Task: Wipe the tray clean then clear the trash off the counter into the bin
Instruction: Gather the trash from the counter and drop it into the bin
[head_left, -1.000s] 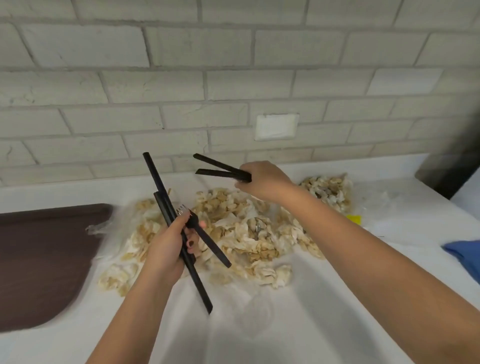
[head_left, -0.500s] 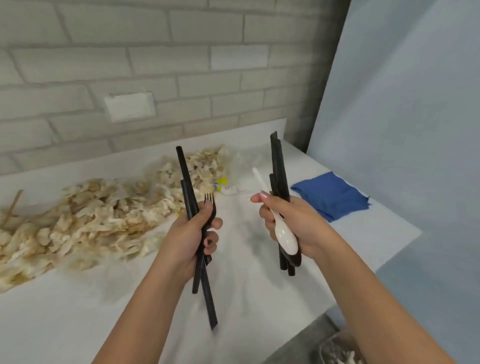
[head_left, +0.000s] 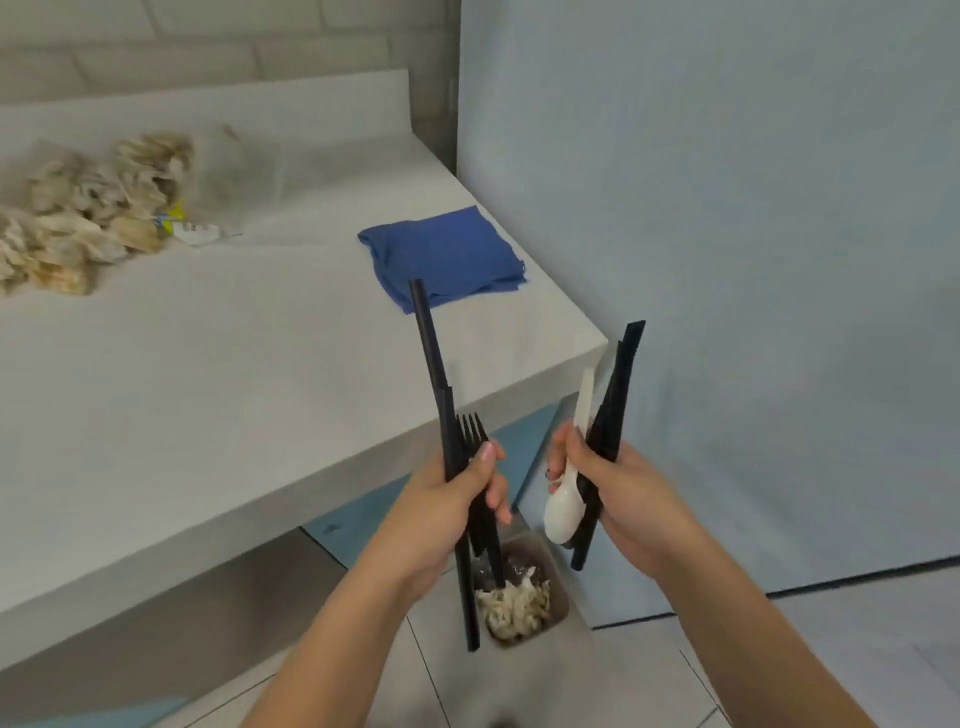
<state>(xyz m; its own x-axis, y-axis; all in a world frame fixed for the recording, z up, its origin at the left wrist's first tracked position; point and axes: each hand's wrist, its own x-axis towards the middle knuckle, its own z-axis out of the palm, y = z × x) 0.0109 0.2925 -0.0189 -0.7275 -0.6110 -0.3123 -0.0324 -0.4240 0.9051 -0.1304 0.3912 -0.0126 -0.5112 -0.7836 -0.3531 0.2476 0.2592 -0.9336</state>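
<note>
- The left hand (head_left: 441, 504) is closed round a bundle of black straws (head_left: 428, 353) and a black fork (head_left: 471, 431), tines up. The right hand (head_left: 628, 483) grips a second straw bundle (head_left: 618, 395) and a white spoon (head_left: 563, 509), bowl down.
- The bin (head_left: 560, 597) stands on the floor at 6 o'clock from the hands, just off the desk (head_left: 208, 389) corner, with crumpled paper inside. The left bundle's lower ends hang over its mouth. The right bundle looks slightly toward 3 o'clock of it.
- To do this well, I would shift the right hand toward 9 o'clock until it is above the opening, then lower both bundles, ends first, before loosening the fingers. Long, light straws probably bounce out if dropped from high up.
- Emptying one hand at a time should keep pieces from tangling on the rim.
- A napkin pile (head_left: 78, 223) waits at 10 o'clock on the desk and a blue cloth (head_left: 441, 257) at 12 o'clock. The tray is out of view.
</note>
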